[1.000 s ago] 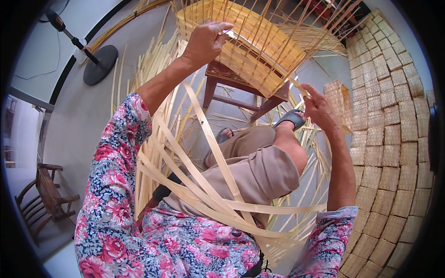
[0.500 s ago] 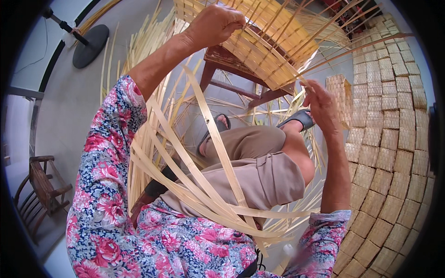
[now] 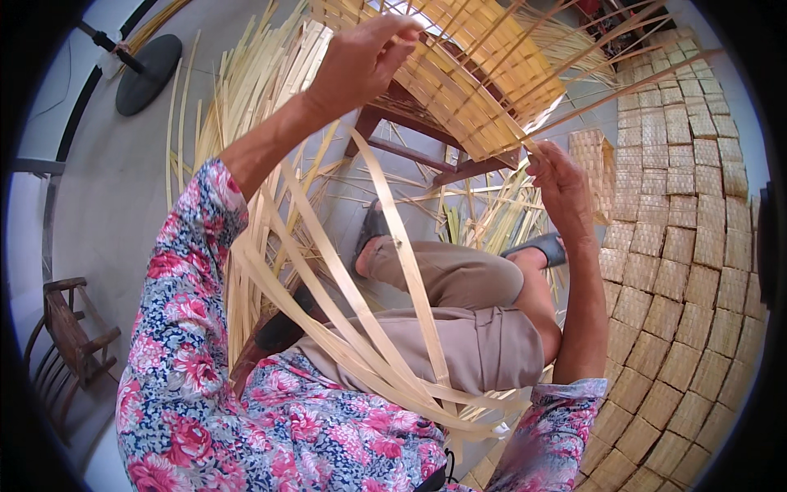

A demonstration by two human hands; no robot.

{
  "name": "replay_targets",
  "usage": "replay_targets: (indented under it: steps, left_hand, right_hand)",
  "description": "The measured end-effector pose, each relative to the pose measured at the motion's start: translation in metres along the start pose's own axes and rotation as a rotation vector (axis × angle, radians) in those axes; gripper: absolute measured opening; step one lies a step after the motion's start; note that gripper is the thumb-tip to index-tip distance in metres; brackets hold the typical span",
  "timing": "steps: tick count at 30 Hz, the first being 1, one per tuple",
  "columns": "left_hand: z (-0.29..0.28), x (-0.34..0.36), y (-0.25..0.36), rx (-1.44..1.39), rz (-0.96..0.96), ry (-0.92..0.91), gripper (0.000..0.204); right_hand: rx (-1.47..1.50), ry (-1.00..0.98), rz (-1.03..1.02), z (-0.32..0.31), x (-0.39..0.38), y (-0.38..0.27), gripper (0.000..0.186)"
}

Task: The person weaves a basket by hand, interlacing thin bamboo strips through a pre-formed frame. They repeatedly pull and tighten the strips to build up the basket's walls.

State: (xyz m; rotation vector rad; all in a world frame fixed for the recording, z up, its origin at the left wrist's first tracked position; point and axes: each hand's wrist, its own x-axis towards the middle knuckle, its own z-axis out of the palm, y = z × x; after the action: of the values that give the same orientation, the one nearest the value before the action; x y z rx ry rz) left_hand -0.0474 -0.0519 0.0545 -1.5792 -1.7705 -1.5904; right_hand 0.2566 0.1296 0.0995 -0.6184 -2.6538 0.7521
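Note:
A half-woven bamboo basket (image 3: 459, 102), with upright strips standing out of its weave, rests tilted on a reddish-brown wooden stool (image 3: 410, 152). At the basket's upper left edge is my left hand (image 3: 361, 61), its fingers closed in a pinch; what lies between them is too small to make out. By the lower right corner my right hand (image 3: 564, 184) pinches the end of a thin bamboo strip (image 3: 531, 146). Several long, pale bamboo strips (image 3: 402, 246) lie across my lap, touched by neither hand.
Flattish woven pieces (image 3: 680, 262) cover the floor in rows on the right, and one more woven piece (image 3: 592, 168) stands near my right hand. Loose strips (image 3: 262, 90) pile up at left. Farther left are a round black stand base (image 3: 149, 75) and a wooden chair (image 3: 74, 336).
My left hand has shifted slightly down and left along the basket's edge. My right hand stays pinched at the corner. My legs and feet have moved a little lower in the view.

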Motion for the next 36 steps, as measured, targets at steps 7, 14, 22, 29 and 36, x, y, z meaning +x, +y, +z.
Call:
replay_targets:
  steps: [7,14,22,29,36]
  left_hand:
    - [0.01,-0.03,0.049,-0.136,0.152,-0.345,0.019]
    - [0.054,0.006,0.076,-0.078,0.277,-0.388,0.046]
    - [0.049,0.019,0.068,-0.057,0.248,-0.601,0.011]
    - [0.034,0.019,0.063,-0.135,0.289,-0.715,0.014]
    - [0.012,0.019,0.063,-0.227,0.344,-0.82,0.009]
  right_hand:
    - [0.007,-0.031,0.017,0.016,0.008,-0.026,0.012]
    - [0.215,0.147,0.09,0.032,0.004,-0.043,0.011]
    - [0.079,0.198,-0.089,0.048,0.008,-0.037,0.01]
    - [-0.174,0.24,-0.235,0.045,0.003,-0.046,0.017]
    - [-0.245,0.258,-0.319,0.049,0.007,-0.044,0.038]
